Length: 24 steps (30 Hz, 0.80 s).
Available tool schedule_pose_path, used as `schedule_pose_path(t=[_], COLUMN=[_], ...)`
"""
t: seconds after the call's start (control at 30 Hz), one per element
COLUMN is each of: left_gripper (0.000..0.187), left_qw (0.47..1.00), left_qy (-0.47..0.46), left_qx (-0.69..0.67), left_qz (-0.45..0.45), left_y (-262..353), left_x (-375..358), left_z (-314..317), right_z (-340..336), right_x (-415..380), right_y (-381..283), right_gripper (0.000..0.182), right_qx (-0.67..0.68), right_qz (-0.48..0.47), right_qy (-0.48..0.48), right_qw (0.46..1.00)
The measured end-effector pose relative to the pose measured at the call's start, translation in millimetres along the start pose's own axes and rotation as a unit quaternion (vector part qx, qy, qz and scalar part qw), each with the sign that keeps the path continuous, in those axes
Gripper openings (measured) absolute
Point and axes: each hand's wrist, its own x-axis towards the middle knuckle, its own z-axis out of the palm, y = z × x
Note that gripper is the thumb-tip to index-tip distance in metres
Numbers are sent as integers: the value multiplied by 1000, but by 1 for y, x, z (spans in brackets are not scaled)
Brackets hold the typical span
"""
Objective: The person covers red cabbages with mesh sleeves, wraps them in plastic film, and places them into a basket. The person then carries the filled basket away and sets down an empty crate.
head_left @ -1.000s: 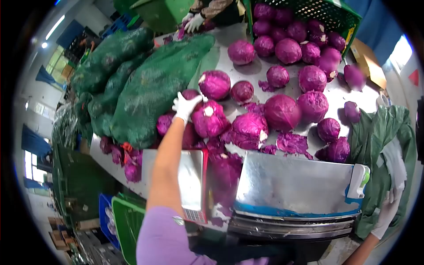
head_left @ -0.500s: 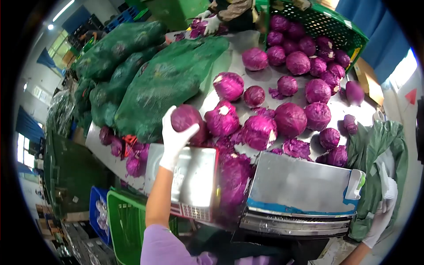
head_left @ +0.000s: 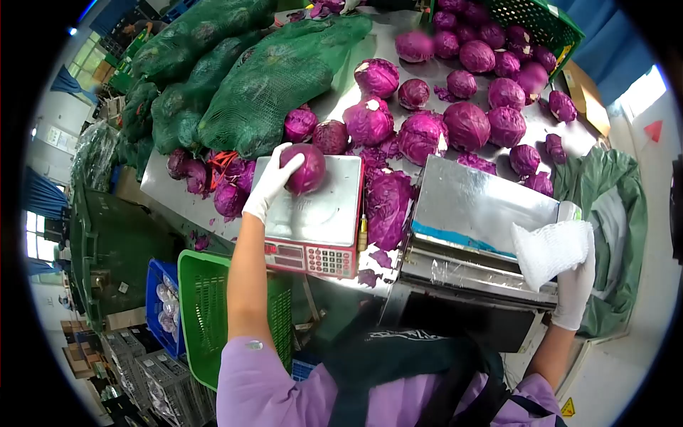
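My left hand [head_left: 274, 179], in a white glove, is wrapped round a red cabbage [head_left: 307, 169]. It keeps the cabbage over the metal pan of a red-edged digital scale [head_left: 313, 224]. In my gloved right hand [head_left: 575, 288] is a white foam net sleeve [head_left: 549, 255], bunched and hanging by the right end of a metal-topped wrapping machine [head_left: 484, 203]. Just behind the scale lie more cabbages, including a dark one [head_left: 330, 136]. A large trimmed cabbage [head_left: 388, 206] rests between the scale and the machine.
Green mesh sacks [head_left: 277, 85] fill the table's back left. Loose cabbages [head_left: 467, 127] spread toward a tipped green crate [head_left: 530, 32]. Below the table's front edge are a green basket [head_left: 203, 320] and a blue crate [head_left: 160, 285]. A green bag [head_left: 612, 213] hangs at the right.
My left hand has brought the cabbage from behind the scale to over its pan. My right hand has moved left from the green bag, with the foam sleeve now plainly visible. The view has tilted down.
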Motion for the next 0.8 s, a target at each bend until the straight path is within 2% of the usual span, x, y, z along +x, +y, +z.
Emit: schedule_pose_path(t=[0.03,0.1,0.13,0.17,0.23,0.27,0.37,0.4,0.43,0.47,0.5,0.57,0.6,0.63,0.67,0.7,0.73,0.77,0.8], left_gripper=[64,63,67,67,74,82,87,87,86,85,85,77,74,71,64,55,48,42,41], left_qw=[1000,996,996,996,993,975,891,893,890,886,886,827,865,896,976,943,928,903,852], left_qy=[-13,-23,-22,-23,-4,6,-7,-1,20,41,47,170,149,129,35,-44,-105,-72,-46], left_qx=[-11,-68,-71,-71,109,203,395,394,411,427,427,418,327,230,30,-278,-353,-407,-520], left_qz=[-13,-47,-52,-49,48,92,222,220,198,176,175,335,349,358,211,177,57,118,25], left_y=[-17,-7,-3,-2,-3,16,30,31,32,34,40,53,59,64,71,50,81,80,90], left_x=[12,8,4,3,-2,-19,-45,-49,-52,-55,-61,-77,-85,-96,-116,-114,-139,-152,-156], left_z=[-9,-6,-2,3,13,25,58,61,62,64,68,81,96,119,151,199,201,231,234], right_z=[2,3,5,5,7,-4,13,22,37,48,57,80,93,106,127,150,173,195,215], right_x=[-6,-18,-22,-26,-34,-27,-34,-37,-41,-45,-47,-44,-44,-42,-39,-42,-48,-55,-60], right_y=[-4,-8,2,5,11,30,35,28,13,-7,-24,-27,-26,-27,-17,-32,-50,-53,-45], right_gripper=[57,49,52,52,57,62,64,61,46,38,32,27,26,25,24,23,22,18,14], right_qx=[1,-77,88,88,74,325,358,311,405,275,138,159,167,177,170,129,95,50,116], right_qz=[0,-42,-1,-3,-1,137,176,165,158,73,-15,38,45,70,48,4,-17,-49,-3], right_qy=[0,-17,-6,-4,-10,9,-6,-38,-42,-83,-120,-90,-110,-168,-211,-284,-332,-326,-296], right_qw=[1000,996,996,996,997,936,917,935,900,955,983,982,979,967,961,950,938,943,948])
